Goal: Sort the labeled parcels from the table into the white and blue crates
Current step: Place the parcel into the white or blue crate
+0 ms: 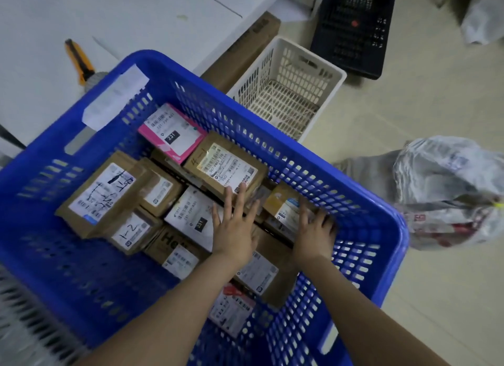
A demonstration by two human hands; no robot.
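Both hands reach into the blue crate [381, 229] among the parcels. The left hand [235, 226] lies flat, fingers spread, fingertips touching a brown box [226, 163]. The right hand [313, 230], fingers also spread, rests beside a small yellow parcel [283, 204]. The white crate [289, 92] stands just beyond.

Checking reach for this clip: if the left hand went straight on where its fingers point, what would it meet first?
Most likely the brown parcel with the yellowish label; fingertips of the left hand look at its near edge, though height is unclear.
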